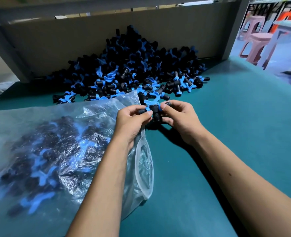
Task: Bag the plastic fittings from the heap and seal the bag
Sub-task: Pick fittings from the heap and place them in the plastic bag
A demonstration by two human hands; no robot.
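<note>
You are looking down at a teal green tabletop that fills the lower view. Along its far edge stands a brown cardboard panel, upright like a low wall, dim and in shadow. At your far right the panel ends at a grey post, and beyond it the room is brighter: two pink plastic stools stand on a pale glossy floor, beside a white table leg. Something orange shows farther back, too blurred to tell.
</note>
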